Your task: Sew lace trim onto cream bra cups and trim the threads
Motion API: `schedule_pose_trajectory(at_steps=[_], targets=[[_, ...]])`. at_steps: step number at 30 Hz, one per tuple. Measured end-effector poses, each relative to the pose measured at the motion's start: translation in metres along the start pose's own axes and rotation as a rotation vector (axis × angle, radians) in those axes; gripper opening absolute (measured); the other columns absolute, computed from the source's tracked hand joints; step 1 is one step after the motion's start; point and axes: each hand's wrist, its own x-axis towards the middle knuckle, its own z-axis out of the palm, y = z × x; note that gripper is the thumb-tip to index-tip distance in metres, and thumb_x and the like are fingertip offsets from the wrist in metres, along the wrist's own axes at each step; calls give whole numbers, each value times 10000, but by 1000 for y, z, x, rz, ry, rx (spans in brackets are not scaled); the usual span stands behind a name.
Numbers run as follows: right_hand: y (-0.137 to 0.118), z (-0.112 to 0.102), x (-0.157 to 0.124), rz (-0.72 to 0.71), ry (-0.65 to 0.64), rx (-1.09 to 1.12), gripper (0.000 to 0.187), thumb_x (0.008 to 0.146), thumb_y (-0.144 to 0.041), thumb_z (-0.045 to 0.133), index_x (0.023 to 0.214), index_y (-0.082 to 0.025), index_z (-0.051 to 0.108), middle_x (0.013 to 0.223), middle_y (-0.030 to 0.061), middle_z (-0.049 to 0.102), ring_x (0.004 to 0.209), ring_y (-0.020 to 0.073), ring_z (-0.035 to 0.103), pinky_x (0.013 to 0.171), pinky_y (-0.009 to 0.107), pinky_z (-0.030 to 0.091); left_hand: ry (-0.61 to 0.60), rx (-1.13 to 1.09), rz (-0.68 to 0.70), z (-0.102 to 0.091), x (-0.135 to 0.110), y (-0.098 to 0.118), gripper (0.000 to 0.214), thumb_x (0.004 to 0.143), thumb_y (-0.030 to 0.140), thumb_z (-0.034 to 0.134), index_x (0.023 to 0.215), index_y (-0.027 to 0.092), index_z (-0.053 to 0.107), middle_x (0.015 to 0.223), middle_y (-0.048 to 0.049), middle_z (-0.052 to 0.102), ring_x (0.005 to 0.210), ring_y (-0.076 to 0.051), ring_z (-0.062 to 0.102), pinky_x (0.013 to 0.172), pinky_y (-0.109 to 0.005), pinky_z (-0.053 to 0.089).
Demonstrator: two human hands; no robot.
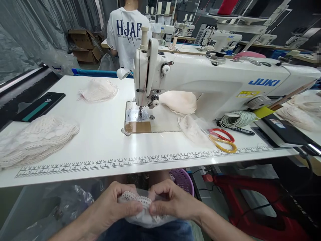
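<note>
Both of my hands are over my lap, below the table's front edge, with a piece of white lace fabric [146, 217] between them. My left hand [117, 204] pinches its scalloped, dotted edge between thumb and fingers. Close by on the right, my right hand [170, 202] pinches the same edge, thumb on top. Part of the fabric hangs under my hands and is hidden by them. Beyond the table edge stands a white sewing machine [200, 73], its presser foot [140, 113] over the metal plate with no fabric under it.
A stack of lace pieces [37, 139] lies left, with a smaller fabric pile [97, 90] behind it. Scissors [223, 140] lie right, beside lace scraps [193, 130] and coiled cord [237, 118]. A printed ruler [105, 164] runs along the front edge. A person [127, 33] is beyond the table.
</note>
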Motion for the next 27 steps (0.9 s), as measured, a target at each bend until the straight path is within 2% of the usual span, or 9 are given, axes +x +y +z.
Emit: schedule_pose_trajectory(at_steps=[2,4,8,11,14,16,20,24,27], targets=[[-6,-5,-4,-97,-230,-17,372,764,-452,682,730,-83,641,679,37,583,618,105,538,591,210,438,-92,12,14,3,-6,6,341,678,419,726,558,139,573,596,48,390,559,-94,324,513,-232,213],[-10,-6,-6,-261,-270,-174,339,843,-428,601,812,-95,657,743,61,609,685,131,574,650,240,464,-167,62,38,6,-9,12,344,671,401,725,529,145,543,592,44,388,543,-92,330,498,-237,209],[-7,1,0,-692,235,-778,312,883,-232,566,1189,-186,526,953,66,583,816,138,541,703,245,458,-138,11,-19,5,-4,24,328,646,399,741,575,139,552,595,27,436,569,-109,370,530,-239,254],[-1,6,7,-948,329,-1040,271,873,-150,527,1124,-250,543,999,37,532,830,128,518,691,234,441,-128,-14,-91,1,4,32,323,646,383,740,581,137,542,576,31,431,568,-105,347,529,-231,249],[-4,6,11,-988,363,-1133,77,895,-230,533,926,-217,602,883,10,539,731,107,510,626,219,414,-104,38,-100,-2,8,36,299,638,337,733,544,143,526,542,49,387,544,-91,295,496,-222,203],[-11,5,12,-992,361,-1196,99,896,-246,546,825,-201,601,790,-7,556,661,94,502,581,220,390,-90,47,-102,-4,10,38,263,633,318,724,546,143,548,530,48,396,528,-90,304,483,-220,206],[-32,2,10,-1075,305,-1361,78,883,-125,546,899,-176,602,802,2,621,692,97,544,593,240,395,-65,57,-128,-12,11,49,222,613,322,740,584,142,613,505,46,451,503,-95,368,479,-205,272],[-59,-4,19,-1101,258,-1492,145,915,-120,465,957,-126,604,839,30,645,641,105,521,530,275,348,-28,156,-123,-39,21,83,251,570,350,791,652,145,671,596,7,587,579,-144,505,535,-222,372],[-79,-19,44,-1103,264,-1694,204,919,-83,419,876,-112,616,823,31,639,600,117,464,501,301,278,17,483,33,-66,45,117,261,649,388,741,625,144,651,585,4,578,571,-152,519,508,-221,358]])
